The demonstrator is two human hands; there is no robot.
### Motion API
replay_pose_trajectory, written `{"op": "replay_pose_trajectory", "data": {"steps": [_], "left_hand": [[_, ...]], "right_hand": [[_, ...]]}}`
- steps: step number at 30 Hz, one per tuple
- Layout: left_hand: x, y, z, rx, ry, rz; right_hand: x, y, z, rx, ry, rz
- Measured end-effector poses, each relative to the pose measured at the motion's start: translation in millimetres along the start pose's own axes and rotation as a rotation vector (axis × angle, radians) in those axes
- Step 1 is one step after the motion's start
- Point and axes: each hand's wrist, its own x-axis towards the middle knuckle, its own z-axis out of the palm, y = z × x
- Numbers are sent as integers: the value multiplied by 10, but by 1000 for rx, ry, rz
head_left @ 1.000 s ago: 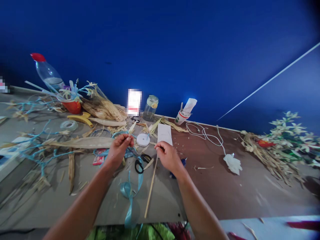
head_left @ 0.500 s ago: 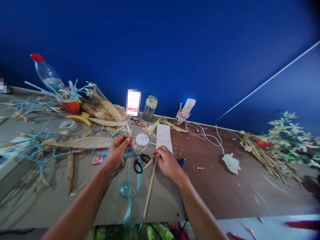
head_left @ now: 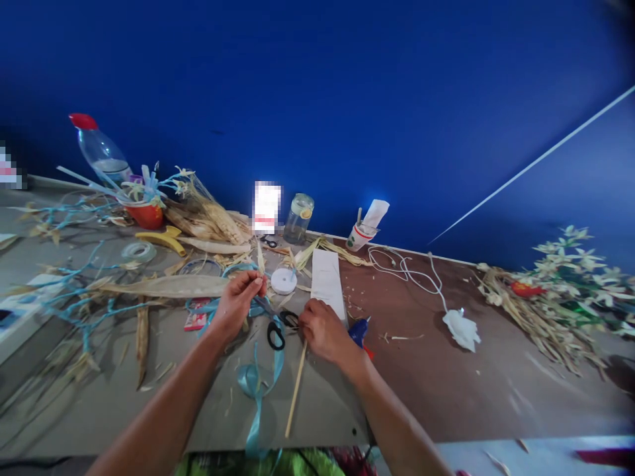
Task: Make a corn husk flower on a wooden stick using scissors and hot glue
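My left hand (head_left: 237, 303) is closed in a pinch, and a small pale pointed piece of dried husk (head_left: 260, 256) rises from its fingertips. Black-handled scissors (head_left: 276, 336) lie on the table between my hands. My right hand (head_left: 323, 330) has its fingers bent together beside one scissor loop; what they grip is hidden. A thin wooden stick (head_left: 296, 390) runs from under that hand toward the front edge. Light blue ribbon (head_left: 249, 379) lies coiled nearby, one end hanging over the edge. Beyond my fingers sits a white spool (head_left: 284, 281).
A white paper strip (head_left: 327, 277) and a blue glue gun (head_left: 359, 330) lie by my right hand. A glass jar (head_left: 299, 218) and a paper cup (head_left: 360, 235) stand near the wall. Husks, blue-wrapped stems and a red pot (head_left: 143, 215) crowd the left; dried flowers (head_left: 570, 284) lie right.
My right hand has lowered and drawn its fingers in beside the scissors, covering a pale strip that showed there. My left hand keeps its pinch. The view has shifted slightly.
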Motion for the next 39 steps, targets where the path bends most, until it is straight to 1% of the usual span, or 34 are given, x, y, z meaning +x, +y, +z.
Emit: {"op": "replay_pose_trajectory", "data": {"steps": [2, 4, 7, 9, 11, 14, 17, 23, 27, 33, 39], "left_hand": [[-2, 10, 17, 7, 7, 2], [-5, 19, 38, 5, 12, -9], [-11, 16, 62, -15, 10, -30], [-11, -2, 67, -28, -15, -40], [-7, -28, 64, -54, -46, -53], [1, -63, 53, -103, -67, -70], [1, -83, 49, -122, -77, -75], [-13, -91, 65, -181, -122, -78], [-27, -56, 92, -215, -146, -124], [-65, -13, 121, -201, -171, -166], [-50, -80, 76, -202, -186, -163]], "right_hand": [[1, 10, -86, 235, 68, 60], [32, -1, -169, 502, 163, 150], [151, -66, -253, 875, 283, 263], [264, -132, -277, 1052, 321, 285], [384, -196, -276, 1139, 354, 273], [537, -259, -239, 1176, 417, 271], [634, -284, -186, 1181, 455, 313], [700, -351, -131, 1194, 514, 362], [710, -393, -123, 1227, 547, 395], [717, -418, -131, 1224, 551, 413], [719, -428, -140, 1226, 529, 393]]}}
